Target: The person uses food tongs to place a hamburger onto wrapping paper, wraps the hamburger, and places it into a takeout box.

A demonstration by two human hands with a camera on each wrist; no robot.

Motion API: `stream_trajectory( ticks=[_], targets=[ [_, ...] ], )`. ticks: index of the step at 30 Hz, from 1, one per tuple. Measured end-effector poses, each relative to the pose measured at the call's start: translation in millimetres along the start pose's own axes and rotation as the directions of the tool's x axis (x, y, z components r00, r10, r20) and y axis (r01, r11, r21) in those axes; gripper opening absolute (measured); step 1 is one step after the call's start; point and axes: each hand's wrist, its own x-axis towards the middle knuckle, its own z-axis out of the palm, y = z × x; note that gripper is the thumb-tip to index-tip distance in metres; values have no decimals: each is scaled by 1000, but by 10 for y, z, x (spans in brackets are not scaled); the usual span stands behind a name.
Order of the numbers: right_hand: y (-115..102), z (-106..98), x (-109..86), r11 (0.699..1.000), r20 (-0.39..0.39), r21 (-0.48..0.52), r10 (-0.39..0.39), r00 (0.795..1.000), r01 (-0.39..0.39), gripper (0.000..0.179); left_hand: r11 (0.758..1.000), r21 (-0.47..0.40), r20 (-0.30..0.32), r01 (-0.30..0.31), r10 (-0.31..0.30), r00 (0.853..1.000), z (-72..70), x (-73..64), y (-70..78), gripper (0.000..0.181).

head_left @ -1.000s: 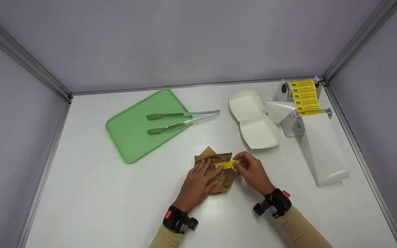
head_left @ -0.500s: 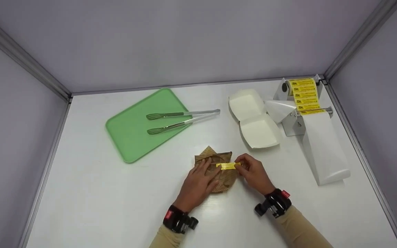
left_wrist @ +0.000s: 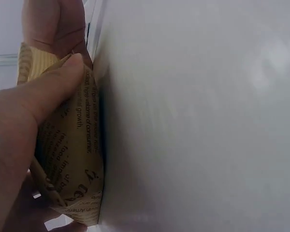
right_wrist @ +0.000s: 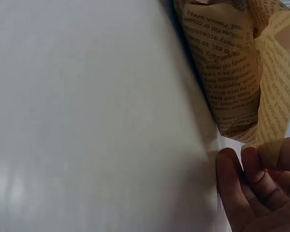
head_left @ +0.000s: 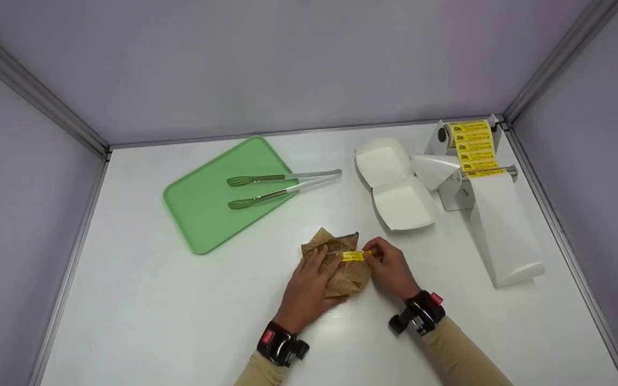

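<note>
A bundle wrapped in brown printed paper (head_left: 349, 281) lies on the white table. My left hand (head_left: 306, 292) holds it, fingers spread over its top and left side, thumb (left_wrist: 53, 89) along its near side. Across the top of the wrap lies a yellow sticker label (head_left: 353, 256), its left end by my left index fingertip. The thumb and index finger of my right hand (head_left: 393, 268) pinch the label's right end. In the right wrist view a loose paper flap (right_wrist: 279, 82) hangs down to the right fingers (right_wrist: 253, 169), and the label is hidden.
Behind the bundle stands an opened white clamshell box (head_left: 403, 203). Farther right is a label dispenser (head_left: 456, 195) with a yellow label roll (head_left: 472, 139) and a long white backing strip (head_left: 505, 230). At the left, tongs (head_left: 314, 182) lie partly on a green tray (head_left: 207, 214).
My left thumb has slid down to the bundle's near side, and the bundle has turned slightly. The right hand stays at the label's end, and less of the label shows.
</note>
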Motion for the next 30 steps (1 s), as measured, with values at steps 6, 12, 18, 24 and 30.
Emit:
stream_trajectory(
  ticks=[6, 12, 18, 24, 30],
  targets=[
    [6, 49, 39, 997, -16, 49, 65, 998, -64, 8, 995, 18, -46, 98, -98, 994, 88, 21, 142, 98],
    [29, 55, 92, 983, 11, 107, 147, 989, -147, 8, 987, 82, -110, 140, -130, 985, 144, 88, 262, 92],
    [35, 44, 108, 966, 57, 167, 192, 980, -199, 14, 979, 110, -132, 174, -160, 978, 147, 135, 306, 87],
    [51, 24, 118, 956, 86, 192, 207, 974, -220, 10, 986, 63, -155, 156, -145, 977, 96, 113, 274, 87],
    [-3, 21, 93, 915, 123, 309, 231, 965, -259, 13, 987, -40, -178, 154, -159, 971, 80, 60, 226, 83]
  ],
)
